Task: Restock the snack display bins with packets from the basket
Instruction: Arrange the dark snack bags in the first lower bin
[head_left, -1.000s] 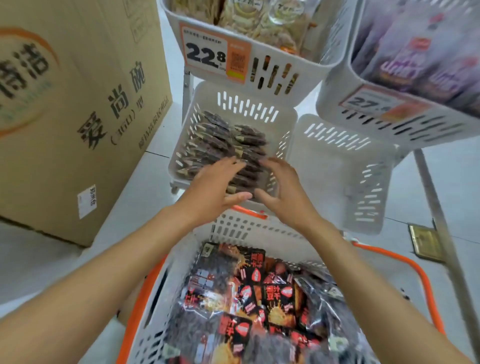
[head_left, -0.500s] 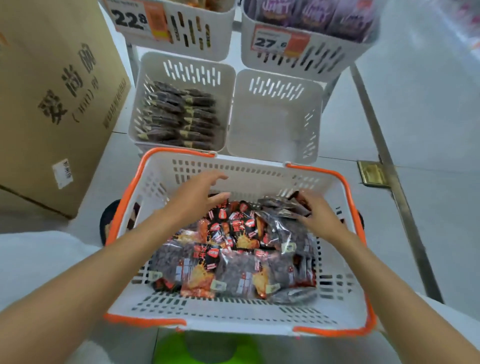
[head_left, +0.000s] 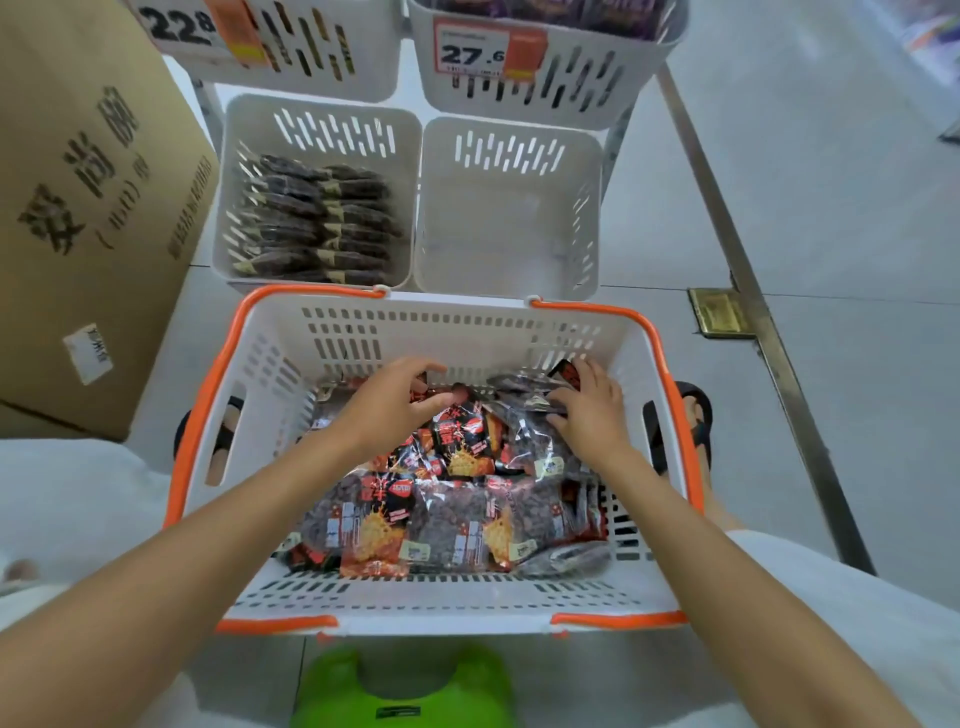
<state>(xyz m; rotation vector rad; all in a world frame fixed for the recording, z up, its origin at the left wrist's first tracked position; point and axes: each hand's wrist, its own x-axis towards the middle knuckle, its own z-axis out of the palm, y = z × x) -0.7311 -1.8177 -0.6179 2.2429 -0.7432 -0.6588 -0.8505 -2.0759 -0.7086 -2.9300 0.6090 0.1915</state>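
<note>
A white basket with orange rim (head_left: 597, 312) sits in front of me, full of dark and red snack packets (head_left: 457, 447). My left hand (head_left: 389, 405) is inside at the far middle, thumb and curled fingers closing round the top of a red packet. At the far right of the pile, my right hand (head_left: 589, 410) grips a clear-fronted dark packet with curled fingers. Beyond the basket, the lower left display bin (head_left: 322, 111) holds rows of dark packets. The lower right bin (head_left: 511, 218) has nothing in it.
Two upper bins carry price tags, 22.8 (head_left: 179, 26) and 27.6 (head_left: 470, 54). A large cardboard box (head_left: 78, 208) stands at the left. A metal floor rail (head_left: 753, 291) runs along the right. A green stool (head_left: 405, 686) is below the basket.
Both hands left the lower left bin and came back into the basket. Since half a second ago they have sunk onto the packets and their fingers have curled.
</note>
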